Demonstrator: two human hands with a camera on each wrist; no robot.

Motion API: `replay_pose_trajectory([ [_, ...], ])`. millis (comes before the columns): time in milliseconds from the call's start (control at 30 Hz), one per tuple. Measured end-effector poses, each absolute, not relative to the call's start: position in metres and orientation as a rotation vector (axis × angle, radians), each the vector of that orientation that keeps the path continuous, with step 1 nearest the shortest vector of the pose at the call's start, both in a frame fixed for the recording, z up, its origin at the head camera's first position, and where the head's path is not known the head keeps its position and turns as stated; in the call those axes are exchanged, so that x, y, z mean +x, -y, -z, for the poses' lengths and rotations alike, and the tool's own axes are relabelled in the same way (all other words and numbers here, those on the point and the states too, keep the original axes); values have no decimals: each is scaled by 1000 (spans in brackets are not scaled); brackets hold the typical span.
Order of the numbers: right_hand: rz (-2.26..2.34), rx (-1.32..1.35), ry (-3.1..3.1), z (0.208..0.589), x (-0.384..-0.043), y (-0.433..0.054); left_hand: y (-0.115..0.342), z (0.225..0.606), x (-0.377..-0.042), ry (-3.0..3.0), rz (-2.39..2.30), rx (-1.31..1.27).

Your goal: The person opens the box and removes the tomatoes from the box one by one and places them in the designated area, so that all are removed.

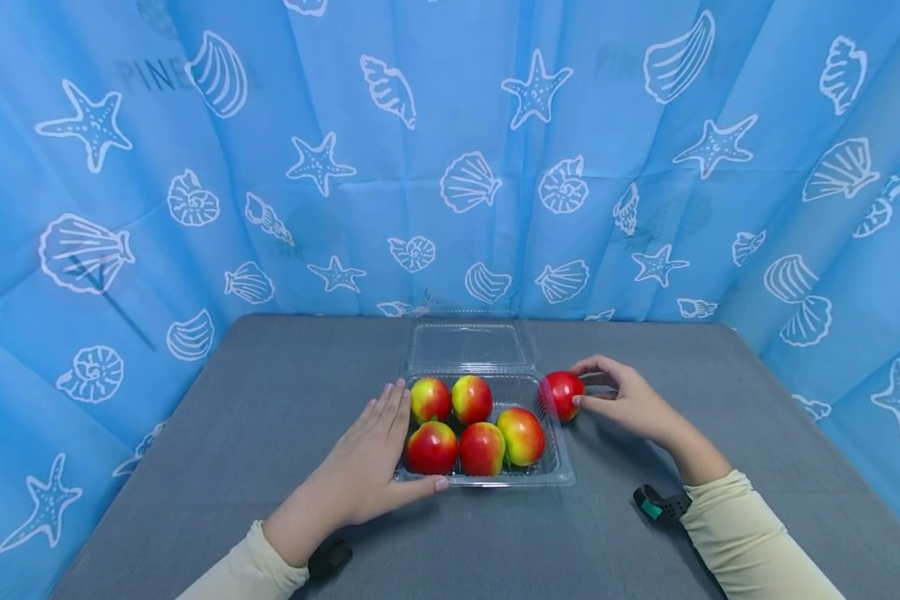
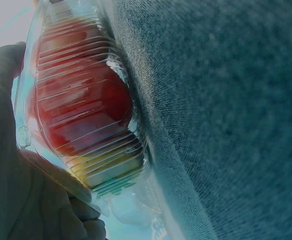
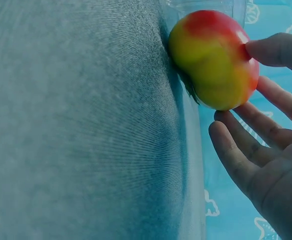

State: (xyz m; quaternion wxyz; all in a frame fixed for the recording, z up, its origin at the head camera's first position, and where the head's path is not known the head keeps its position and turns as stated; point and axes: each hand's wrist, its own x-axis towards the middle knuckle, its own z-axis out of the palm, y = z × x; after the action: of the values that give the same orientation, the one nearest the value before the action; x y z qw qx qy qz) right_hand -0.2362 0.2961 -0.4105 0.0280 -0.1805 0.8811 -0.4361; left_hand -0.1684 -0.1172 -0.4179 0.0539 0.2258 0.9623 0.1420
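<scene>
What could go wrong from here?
Slip: the right hand pinches the round, glossy red-yellow apple with its fingertips, so it might roll away.
Snag: that apple is just beside the clear clamshell container's right side and could bump the rim.
Crowding: the five apples inside leave one back-right gap; a sloppy drop there might knock its neighbors.

1. container on table, lid behind it.
2. inside, two apples behind three.
3. sixth apple right of container, left of right hand.
4. left hand at container's left.
5. curtain behind table.
</scene>
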Motion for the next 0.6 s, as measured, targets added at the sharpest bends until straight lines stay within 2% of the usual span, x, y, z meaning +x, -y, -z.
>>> replay_pose_trajectory([
  [600, 1347, -526, -2753, 411, -239, -314, 118, 420, -169, -2920, -438, 690],
])
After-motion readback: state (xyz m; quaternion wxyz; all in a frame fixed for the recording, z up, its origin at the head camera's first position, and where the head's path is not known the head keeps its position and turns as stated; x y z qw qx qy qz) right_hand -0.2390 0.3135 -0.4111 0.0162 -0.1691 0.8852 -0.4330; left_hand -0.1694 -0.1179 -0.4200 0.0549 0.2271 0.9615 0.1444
